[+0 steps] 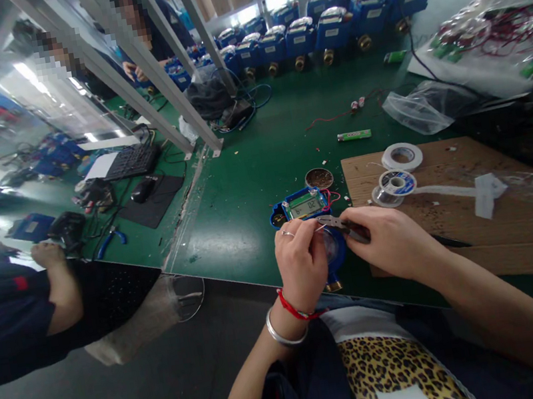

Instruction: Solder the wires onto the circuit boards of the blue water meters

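A blue water meter (338, 252) with a brass fitting lies at the bench's front edge, its display module (305, 205) exposed and showing digits. Red wires (332, 198) come out at the module's right side. Over the meter, my left hand (300, 255) is closed in a pinch on a thin pale wire (320, 227). My right hand (386, 238) grips a pair of pliers (333, 221) by dark handles. The jaws point left and meet the wire close to my left fingertips. Both hands hide much of the meter's body.
Right of the meter, cardboard (455, 210) carries a solder spool (391, 188) and a white tape roll (402, 156). A round tin (318, 178) and a green battery (354, 135) lie beyond. Several blue meters (301, 35) line the back. A co-worker (6, 315) sits at left.
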Demonstrator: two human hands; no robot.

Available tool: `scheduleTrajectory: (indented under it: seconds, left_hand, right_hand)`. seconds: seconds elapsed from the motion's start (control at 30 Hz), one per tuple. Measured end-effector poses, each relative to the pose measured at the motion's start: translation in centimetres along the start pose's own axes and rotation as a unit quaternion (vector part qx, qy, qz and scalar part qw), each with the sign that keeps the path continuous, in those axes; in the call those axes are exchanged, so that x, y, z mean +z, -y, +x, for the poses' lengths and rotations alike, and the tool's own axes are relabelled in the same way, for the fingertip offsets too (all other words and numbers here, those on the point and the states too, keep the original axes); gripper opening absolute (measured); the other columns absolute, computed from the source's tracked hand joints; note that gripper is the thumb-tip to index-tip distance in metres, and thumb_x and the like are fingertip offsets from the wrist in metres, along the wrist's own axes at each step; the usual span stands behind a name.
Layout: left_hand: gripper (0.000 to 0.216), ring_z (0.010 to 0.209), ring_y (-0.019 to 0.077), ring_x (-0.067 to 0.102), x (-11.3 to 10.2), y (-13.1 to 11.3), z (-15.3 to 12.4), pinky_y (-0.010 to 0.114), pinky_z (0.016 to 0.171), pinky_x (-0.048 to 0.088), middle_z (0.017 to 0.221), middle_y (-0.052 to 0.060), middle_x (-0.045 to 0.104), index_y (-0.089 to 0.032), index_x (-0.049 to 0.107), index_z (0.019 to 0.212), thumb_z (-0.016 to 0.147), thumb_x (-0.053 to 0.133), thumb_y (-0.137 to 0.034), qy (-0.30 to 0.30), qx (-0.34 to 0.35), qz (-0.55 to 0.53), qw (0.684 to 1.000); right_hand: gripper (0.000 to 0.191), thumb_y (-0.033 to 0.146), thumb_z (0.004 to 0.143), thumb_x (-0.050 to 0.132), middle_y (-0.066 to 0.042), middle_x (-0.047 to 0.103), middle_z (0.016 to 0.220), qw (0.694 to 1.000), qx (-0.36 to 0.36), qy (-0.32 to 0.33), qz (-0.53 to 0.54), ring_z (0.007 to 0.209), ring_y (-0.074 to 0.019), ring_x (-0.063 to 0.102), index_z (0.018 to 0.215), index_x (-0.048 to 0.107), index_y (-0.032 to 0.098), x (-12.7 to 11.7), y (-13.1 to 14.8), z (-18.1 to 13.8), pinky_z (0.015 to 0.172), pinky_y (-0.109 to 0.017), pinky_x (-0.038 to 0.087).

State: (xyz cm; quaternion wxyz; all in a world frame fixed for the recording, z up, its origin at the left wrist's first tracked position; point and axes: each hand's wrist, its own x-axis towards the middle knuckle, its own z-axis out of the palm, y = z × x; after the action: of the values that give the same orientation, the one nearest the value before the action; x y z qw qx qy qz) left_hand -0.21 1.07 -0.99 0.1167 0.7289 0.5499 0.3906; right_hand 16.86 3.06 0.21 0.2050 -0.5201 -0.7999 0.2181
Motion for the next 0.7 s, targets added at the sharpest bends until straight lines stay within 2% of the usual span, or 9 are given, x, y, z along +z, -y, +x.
scheduleTrajectory:
  seconds: [0.43,0.7]
  left_hand:
    - [0.023,0.081,0.0179,0.052,0.11,0.09,-0.09,0.031,0.074,0.04,0.08,0.005,0.059,-0.017,0.06,0.081,0.097,0.045,-0.021,-0.004,0.0,-0.007,1.0]
    - [0.021,0.083,0.018,0.053,0.16,0.15,-0.19,0.032,0.076,0.041,0.084,0.005,0.061,-0.018,0.064,0.09,0.098,0.045,-0.021,-0.008,0.0,-0.021,1.0]
  right_hand:
    - [0.005,0.02,0.083,0.051,-0.001,0.061,0.075,0.999,0.014,0.029,-0.015,0.07,-0.0183,0.056,0.082,0.056,0.021,-0.23,0.23,0.15,0.063,-0.028,0.033]
    - [0.005,0.018,0.081,0.052,-0.001,0.06,0.072,1.0,0.003,0.02,-0.004,0.069,-0.0172,0.054,0.078,0.054,0.02,-0.3,0.15,0.15,0.063,-0.027,0.033]
